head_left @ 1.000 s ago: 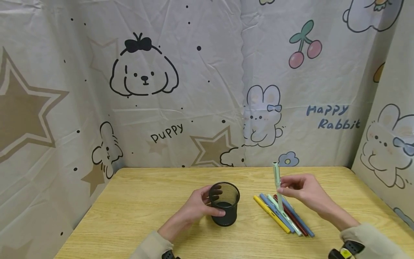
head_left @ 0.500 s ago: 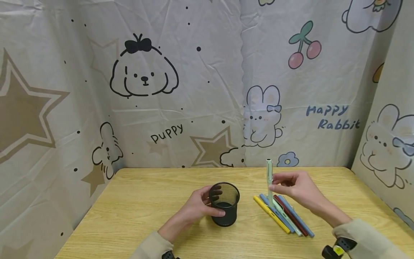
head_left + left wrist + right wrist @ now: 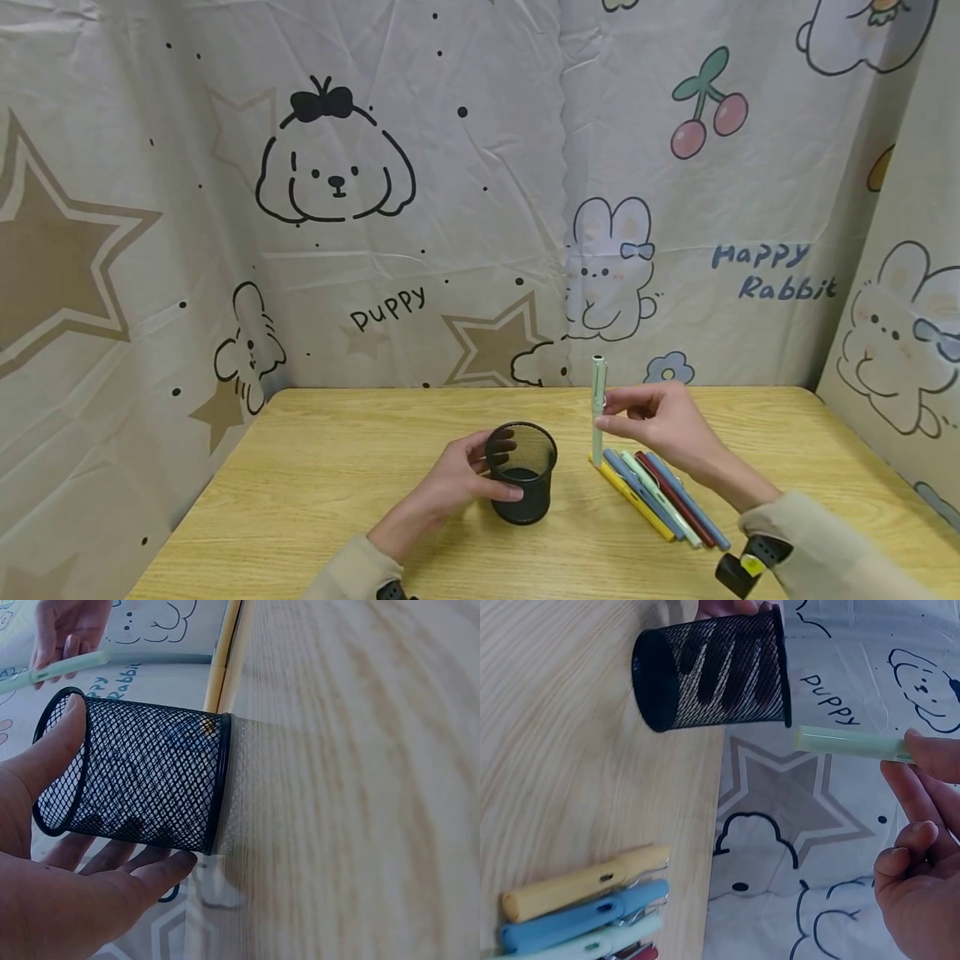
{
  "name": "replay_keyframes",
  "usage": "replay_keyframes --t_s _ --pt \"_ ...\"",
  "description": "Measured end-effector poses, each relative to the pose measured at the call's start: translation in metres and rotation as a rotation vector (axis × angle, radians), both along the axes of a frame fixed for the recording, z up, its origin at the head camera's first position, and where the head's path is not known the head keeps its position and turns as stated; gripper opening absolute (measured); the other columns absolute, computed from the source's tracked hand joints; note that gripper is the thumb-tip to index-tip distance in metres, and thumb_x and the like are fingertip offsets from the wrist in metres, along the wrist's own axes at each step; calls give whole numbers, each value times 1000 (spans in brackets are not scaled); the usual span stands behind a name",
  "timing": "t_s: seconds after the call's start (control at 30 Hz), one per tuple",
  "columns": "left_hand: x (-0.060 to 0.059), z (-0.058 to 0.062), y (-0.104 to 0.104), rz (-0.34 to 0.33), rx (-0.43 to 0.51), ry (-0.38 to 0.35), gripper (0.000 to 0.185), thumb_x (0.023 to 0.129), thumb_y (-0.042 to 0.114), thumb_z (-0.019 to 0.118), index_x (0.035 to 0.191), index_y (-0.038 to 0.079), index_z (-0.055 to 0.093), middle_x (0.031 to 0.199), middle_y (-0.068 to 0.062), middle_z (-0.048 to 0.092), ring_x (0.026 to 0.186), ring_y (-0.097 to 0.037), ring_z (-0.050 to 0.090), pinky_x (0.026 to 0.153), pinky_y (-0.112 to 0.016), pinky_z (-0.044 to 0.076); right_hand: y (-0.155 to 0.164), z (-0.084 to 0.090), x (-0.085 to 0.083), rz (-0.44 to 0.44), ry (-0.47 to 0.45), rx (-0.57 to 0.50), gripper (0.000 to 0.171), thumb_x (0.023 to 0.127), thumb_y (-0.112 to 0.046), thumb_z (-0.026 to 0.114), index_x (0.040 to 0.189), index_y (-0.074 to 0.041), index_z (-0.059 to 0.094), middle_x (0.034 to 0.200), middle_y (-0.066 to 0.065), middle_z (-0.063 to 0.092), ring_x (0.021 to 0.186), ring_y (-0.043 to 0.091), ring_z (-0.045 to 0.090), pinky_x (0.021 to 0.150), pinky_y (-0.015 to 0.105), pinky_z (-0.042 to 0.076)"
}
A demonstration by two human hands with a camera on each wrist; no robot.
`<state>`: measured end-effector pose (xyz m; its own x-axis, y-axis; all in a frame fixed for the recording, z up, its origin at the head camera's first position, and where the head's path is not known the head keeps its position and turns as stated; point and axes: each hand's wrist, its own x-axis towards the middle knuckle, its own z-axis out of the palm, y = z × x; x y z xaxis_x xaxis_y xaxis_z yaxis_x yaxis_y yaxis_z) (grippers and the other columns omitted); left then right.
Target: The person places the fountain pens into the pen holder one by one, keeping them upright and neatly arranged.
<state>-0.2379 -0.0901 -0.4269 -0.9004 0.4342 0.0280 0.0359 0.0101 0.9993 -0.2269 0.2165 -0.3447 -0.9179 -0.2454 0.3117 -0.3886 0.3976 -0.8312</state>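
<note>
A black mesh pen cup (image 3: 521, 472) stands upright in the middle of the wooden table (image 3: 315, 467). My left hand (image 3: 461, 481) grips its side, thumb on the rim; the left wrist view shows the cup (image 3: 135, 776) in that hand's (image 3: 56, 877) fingers. My right hand (image 3: 656, 425) pinches a pale green pen (image 3: 597, 410) upright, above the table and to the right of the cup. In the right wrist view the green pen (image 3: 847, 742) is level with the cup's (image 3: 709, 667) rim, a short gap away.
Several pens (image 3: 660, 500), yellow, blue, pale green, red and blue, lie side by side on the table right of the cup. The right wrist view shows them (image 3: 581, 911) too. A printed cloth backdrop (image 3: 480, 192) walls in the table at the back and both sides.
My right hand has carried the green pen up and to the left, from over the row of pens toward the cup. The left hand and the cup have stayed put.
</note>
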Motion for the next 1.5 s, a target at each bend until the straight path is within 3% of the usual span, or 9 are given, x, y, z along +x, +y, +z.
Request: replay_keyframes --t_s 0.27,0.67,1.5 --pt "0 -1 0 5 -2 7 77 78 -6 90 148 4 59 145 -18 61 135 -41 56 111 -43 47 -20 4 -6 45 36 -27 18 90 -13 85 106 -4 83 90 7 76 56 12 38 51 26 32" --pt "-1 -1 0 5 -15 13 77 79 -3 91 148 4 59 146 -19 60 135 -41 55 113 -44 46 -41 2 -15 62 33 -46 16 89 -11 86 102 -2 83 89 7 77 58 12 38 53 24 30" --pt "0 2 0 0 -8 -4 77 80 -5 89 149 4 58 146 -18 60 137 -40 54 114 -45 45 -68 -18 -26 101 45 -20 15 87 -9 86 102 -7 84 89 2 78 57 12 39 55 23 29"
